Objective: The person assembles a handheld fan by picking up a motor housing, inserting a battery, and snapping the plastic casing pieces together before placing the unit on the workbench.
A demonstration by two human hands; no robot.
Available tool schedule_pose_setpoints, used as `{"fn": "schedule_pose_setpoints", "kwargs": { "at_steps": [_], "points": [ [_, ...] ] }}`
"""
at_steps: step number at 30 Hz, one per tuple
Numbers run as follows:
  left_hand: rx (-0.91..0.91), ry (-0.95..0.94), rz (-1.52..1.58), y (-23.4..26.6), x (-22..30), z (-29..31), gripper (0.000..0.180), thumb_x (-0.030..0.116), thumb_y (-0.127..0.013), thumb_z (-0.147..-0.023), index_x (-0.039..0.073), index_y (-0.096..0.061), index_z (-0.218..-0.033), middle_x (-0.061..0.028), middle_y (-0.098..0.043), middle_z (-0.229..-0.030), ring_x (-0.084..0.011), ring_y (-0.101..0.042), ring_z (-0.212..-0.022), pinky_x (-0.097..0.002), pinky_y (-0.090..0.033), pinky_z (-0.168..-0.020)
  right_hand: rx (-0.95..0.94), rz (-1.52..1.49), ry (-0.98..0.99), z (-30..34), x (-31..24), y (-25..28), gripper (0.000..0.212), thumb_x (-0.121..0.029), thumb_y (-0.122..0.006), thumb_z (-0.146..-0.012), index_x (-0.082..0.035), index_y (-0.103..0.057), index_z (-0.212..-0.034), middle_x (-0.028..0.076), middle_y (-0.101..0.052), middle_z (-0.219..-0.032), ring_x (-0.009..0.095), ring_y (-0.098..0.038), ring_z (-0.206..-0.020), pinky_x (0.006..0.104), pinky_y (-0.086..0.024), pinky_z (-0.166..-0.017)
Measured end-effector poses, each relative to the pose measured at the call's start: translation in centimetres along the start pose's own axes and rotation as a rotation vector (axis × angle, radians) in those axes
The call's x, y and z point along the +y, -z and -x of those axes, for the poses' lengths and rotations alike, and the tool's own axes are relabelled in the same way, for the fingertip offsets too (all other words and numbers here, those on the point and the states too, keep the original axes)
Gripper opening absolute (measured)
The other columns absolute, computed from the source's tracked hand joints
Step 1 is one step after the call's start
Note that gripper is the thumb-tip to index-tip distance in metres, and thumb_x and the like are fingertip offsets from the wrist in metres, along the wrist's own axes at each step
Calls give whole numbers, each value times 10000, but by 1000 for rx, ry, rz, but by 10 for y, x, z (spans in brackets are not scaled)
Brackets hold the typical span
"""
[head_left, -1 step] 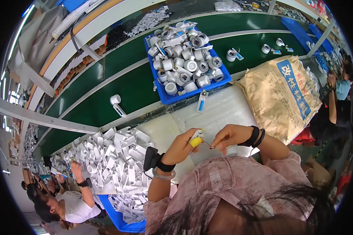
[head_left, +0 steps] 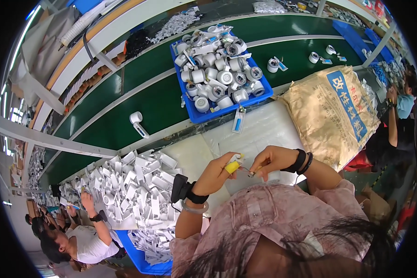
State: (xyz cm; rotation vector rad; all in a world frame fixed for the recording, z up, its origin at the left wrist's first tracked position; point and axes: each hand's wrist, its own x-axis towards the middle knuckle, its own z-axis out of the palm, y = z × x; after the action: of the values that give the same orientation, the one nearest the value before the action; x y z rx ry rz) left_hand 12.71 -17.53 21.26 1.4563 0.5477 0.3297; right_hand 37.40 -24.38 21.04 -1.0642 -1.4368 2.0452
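My left hand [head_left: 211, 177] is closed around a small part with a yellow block [head_left: 232, 167] and a white end [head_left: 236, 158]. Thin wires [head_left: 243, 170] run from the yellow block toward my right hand [head_left: 277, 160]. Thumb and fingertips of that hand are pinched at the far end of the wires, by a small dark metallic piece [head_left: 251, 174]. Both hands hover over a pale plastic-covered work surface [head_left: 259, 127], close to my chest. What the left fingers cover of the part is hidden.
Ahead stands a blue crate [head_left: 192, 119] of white round-headed housings on a green conveyor [head_left: 97, 134]. White casings [head_left: 134, 185] are heaped at left, above another blue bin [head_left: 143, 265]. A tan sack [head_left: 329, 116] lies at right. Co-workers [head_left: 85, 241] sit at both sides.
The yellow block has shifted slightly to the right in my left hand. The small metallic piece at my right fingertips shows more clearly. Everything else looks the same.
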Motion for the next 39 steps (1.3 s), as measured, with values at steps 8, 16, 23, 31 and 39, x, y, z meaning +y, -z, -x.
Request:
{"fn": "schedule_pose_setpoints", "kwargs": {
  "at_steps": [8, 16, 23, 31, 39],
  "points": [
    [337, 48, 274, -29, -26, -16, 236, 71, -382, -958, 39, -448, -1183, -81, -583, -866, -127, -555, -583, -251, -477, -494, 957, 658, 580, -18, 11, -36, 129, -23, -697, -793, -36, -638, -907, 45, -610, -667, 88, -566, -677, 253, -479, -632],
    [331, -56, 388, -38, -16, -8, 359, -7, -376, -871, 31, -415, -1226, -82, -564, -865, -125, -551, -622, -265, -490, -537, 877, 681, 666, -23, 12, -37, 176, 18, -688, -769, -56, -664, -927, 68, -657, -801, 220, -589, -767, 369, -445, -874],
    [292, -102, 331, -46, -18, -4, 380, -18, -417, -866, 25, -401, -1244, -53, -539, -847, -91, -525, -665, -242, -484, -579, 923, 781, 785, -28, 14, -37, 220, -4, -763, -684, -91, -691, -874, 51, -576, -879, 241, -537, -841, 356, -441, -788],
    [338, -118, 326, -53, -25, -5, 374, -14, -445, -853, 13, -417, -1225, -59, -550, -862, -86, -531, -670, -234, -475, -585, 913, 797, 814, -28, 17, -34, 234, -46, -764, -684, -125, -696, -894, 24, -566, -807, 215, -532, -765, 382, -409, -855],
    [431, -126, 63, -57, -21, -2, 382, 10, -483, -808, -29, -424, -1183, -153, -567, -887, -238, -574, -781, -332, -465, -721, 908, 782, 799, -29, 23, -35, 217, -52, -763, -685, -123, -701, -880, 27, -558, -802, 221, -528, -772, 377, -411, -849]
  ]
}}
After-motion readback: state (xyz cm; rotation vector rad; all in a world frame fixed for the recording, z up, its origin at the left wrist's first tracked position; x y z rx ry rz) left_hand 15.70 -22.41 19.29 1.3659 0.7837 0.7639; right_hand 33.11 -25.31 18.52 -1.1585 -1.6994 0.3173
